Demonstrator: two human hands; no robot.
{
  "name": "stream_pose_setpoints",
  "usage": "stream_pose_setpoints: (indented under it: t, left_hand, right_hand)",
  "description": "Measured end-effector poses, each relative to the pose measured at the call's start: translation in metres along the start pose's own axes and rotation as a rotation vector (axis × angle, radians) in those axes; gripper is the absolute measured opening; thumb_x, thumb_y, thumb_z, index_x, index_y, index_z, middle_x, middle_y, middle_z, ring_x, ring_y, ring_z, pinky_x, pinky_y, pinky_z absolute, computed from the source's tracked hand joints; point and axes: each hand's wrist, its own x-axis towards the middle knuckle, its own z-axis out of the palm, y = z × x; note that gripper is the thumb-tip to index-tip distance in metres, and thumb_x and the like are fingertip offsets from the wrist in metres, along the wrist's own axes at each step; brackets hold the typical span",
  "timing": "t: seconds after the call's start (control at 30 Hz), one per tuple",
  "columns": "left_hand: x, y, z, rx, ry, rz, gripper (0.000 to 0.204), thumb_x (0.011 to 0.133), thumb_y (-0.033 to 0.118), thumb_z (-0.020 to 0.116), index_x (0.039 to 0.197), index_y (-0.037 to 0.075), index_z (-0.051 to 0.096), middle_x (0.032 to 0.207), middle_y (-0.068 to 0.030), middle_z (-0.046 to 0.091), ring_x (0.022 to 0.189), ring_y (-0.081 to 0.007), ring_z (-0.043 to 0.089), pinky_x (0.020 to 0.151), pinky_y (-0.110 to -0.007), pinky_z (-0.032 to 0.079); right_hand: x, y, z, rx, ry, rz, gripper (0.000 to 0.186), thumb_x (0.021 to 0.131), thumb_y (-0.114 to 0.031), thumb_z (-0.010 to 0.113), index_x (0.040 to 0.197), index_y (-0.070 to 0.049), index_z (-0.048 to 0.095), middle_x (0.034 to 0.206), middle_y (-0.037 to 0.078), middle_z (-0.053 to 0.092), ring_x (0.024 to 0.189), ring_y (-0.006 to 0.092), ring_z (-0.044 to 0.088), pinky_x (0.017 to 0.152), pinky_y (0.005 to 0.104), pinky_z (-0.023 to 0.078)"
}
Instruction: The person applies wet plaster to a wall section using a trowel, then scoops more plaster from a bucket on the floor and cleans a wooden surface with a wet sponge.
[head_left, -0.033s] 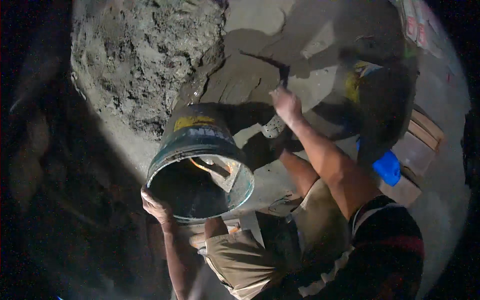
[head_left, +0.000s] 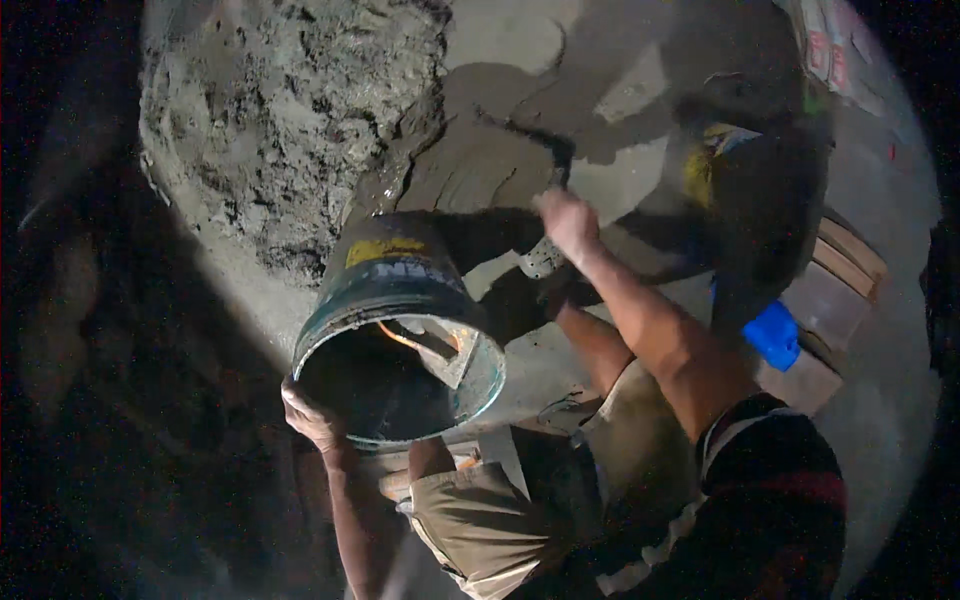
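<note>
My left hand (head_left: 312, 418) grips the left rim of a dark plastic bucket (head_left: 398, 280) with a yellow label, tipped so its mouth faces me. Inside it lies a mortar-coated trowel (head_left: 446, 362) with an orange part. My right hand (head_left: 566, 222) is closed on the handle of a dark tool (head_left: 560, 160), whose thin edge lies on wet grey mortar (head_left: 470, 172) beyond the bucket. The tool's full shape is hard to make out in the shadow.
A rough heap of grey mortar (head_left: 270, 120) is at upper left. My foot, in a perforated shoe (head_left: 538, 260), is below my right hand. Stacked boards or tiles (head_left: 830, 280) and a blue plastic object (head_left: 772, 335) lie at right. Deep shadow covers the far left.
My right hand and the tool have moved slightly toward me and to the left. The bucket and my left hand are almost unchanged.
</note>
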Motion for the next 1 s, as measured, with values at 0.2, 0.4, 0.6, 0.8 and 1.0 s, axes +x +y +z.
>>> stream_pose_setpoints:
  t: [0.2, 0.4, 0.6, 0.8, 1.0]
  left_hand:
    - [0.004, 0.008, 0.006, 0.007, -0.026, 0.011, 0.070, 0.104, 0.052, 0.027, 0.117, -0.009, 0.059, 0.102, -0.0227, 0.066, 0.090, -0.0299, 0.059, 0.084, -0.043, 0.047]
    - [0.002, -0.008, -0.003, 0.036, 0.000, -0.020, 0.070, 0.104, 0.053, 0.026, 0.117, -0.007, 0.061, 0.105, -0.0214, 0.066, 0.092, -0.0290, 0.060, 0.086, -0.043, 0.047]
    - [0.005, -0.006, 0.000, -0.052, -0.021, -0.076, 0.072, 0.104, 0.053, 0.026, 0.119, -0.009, 0.059, 0.107, -0.0215, 0.066, 0.094, -0.0293, 0.060, 0.088, -0.043, 0.047]
    - [0.005, -0.014, -0.002, -0.052, -0.044, -0.036, 0.072, 0.103, 0.054, 0.028, 0.121, -0.009, 0.058, 0.108, -0.0210, 0.065, 0.096, -0.0293, 0.059, 0.090, -0.042, 0.046]
    - [0.003, 0.014, -0.001, -0.132, -0.064, -0.008, 0.072, 0.103, 0.054, 0.029, 0.120, -0.009, 0.058, 0.107, -0.0200, 0.065, 0.095, -0.0281, 0.059, 0.089, -0.041, 0.046]
  right_hand:
    - [-0.017, 0.035, 0.014, -0.186, -0.488, -0.012, 0.020, 0.090, -0.031, 0.058, 0.099, -0.018, 0.070, 0.106, 0.007, 0.069, 0.091, 0.0298, 0.068, 0.072, 0.0467, 0.054]
    - [0.064, 0.120, 0.011, -0.314, -0.038, -0.354, 0.015, 0.092, -0.023, 0.054, 0.093, -0.010, 0.063, 0.097, 0.010, 0.066, 0.088, 0.0241, 0.066, 0.066, 0.0398, 0.052]
    - [0.087, 0.147, 0.033, -0.194, 0.242, 0.131, 0.009, 0.088, -0.014, 0.055, 0.095, -0.011, 0.059, 0.091, 0.007, 0.060, 0.082, 0.0219, 0.061, 0.062, 0.0336, 0.050]
    - [0.117, 0.061, 0.060, -0.533, 0.316, -0.044, 0.009, 0.087, -0.018, 0.060, 0.082, -0.012, 0.063, 0.073, 0.013, 0.063, 0.067, 0.0296, 0.063, 0.057, 0.0382, 0.051]
    - [0.126, -0.056, 0.067, 0.298, 0.187, 0.212, 0.037, 0.095, -0.034, 0.055, 0.082, 0.000, 0.060, 0.083, 0.029, 0.061, 0.083, 0.0507, 0.057, 0.070, 0.0519, 0.047]
